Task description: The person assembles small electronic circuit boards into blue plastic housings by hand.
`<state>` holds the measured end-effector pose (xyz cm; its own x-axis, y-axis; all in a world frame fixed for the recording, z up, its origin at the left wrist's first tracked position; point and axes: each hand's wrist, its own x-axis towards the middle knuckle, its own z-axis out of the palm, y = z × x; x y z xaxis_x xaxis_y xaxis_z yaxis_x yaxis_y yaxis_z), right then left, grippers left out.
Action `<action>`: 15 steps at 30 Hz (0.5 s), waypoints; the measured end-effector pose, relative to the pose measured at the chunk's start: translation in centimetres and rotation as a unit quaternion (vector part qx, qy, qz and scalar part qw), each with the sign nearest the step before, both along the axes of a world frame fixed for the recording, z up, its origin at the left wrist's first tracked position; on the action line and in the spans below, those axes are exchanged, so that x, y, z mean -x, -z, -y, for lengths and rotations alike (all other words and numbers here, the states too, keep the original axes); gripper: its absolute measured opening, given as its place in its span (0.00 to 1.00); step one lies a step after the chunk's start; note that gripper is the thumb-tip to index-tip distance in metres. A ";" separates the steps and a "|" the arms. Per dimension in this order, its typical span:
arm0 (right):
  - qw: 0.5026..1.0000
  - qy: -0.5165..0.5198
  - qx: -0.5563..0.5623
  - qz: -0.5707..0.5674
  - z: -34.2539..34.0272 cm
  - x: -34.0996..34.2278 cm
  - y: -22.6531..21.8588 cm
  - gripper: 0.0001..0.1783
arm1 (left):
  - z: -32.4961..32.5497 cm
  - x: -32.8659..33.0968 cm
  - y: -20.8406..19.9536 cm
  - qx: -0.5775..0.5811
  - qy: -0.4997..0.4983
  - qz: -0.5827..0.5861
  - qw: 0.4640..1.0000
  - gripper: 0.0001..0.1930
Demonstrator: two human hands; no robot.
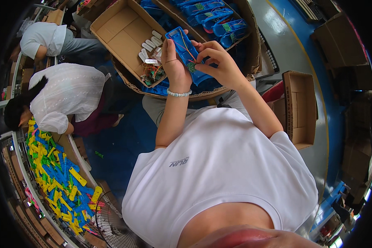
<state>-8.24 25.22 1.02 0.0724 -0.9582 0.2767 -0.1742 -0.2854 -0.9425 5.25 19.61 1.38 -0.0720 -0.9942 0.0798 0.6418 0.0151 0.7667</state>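
Observation:
My left hand (176,71) grips a long blue plastic casing (177,38), held tilted over a large carton. Inside the casing lie a small green circuit board (191,66) and thin red and yellow wires (187,46). With thumb and forefinger, my right hand (219,62) pinches a wire beside the board; the exact grip is partly hidden. Below my hands, the large carton (256,25) holds several similar blue casings (213,16) with boards and wires. To the left, a smaller open carton (111,31) holds white oblong parts (154,40) and loose wired boards (153,74).
At the left, two people (70,93) (45,37) bend over a long bench. Yellow, blue and green plastic pieces (66,177) fill a long tray there. A wire fan (113,221) stands at lower left. An open cardboard box (301,109) lies at the right.

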 end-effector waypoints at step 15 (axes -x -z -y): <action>0.989 -0.056 0.085 -0.109 -1.5 1.3 -0.5 0.20 | 3.8 -4.9 2.4 -0.053 -0.128 -0.109 0.984 0.20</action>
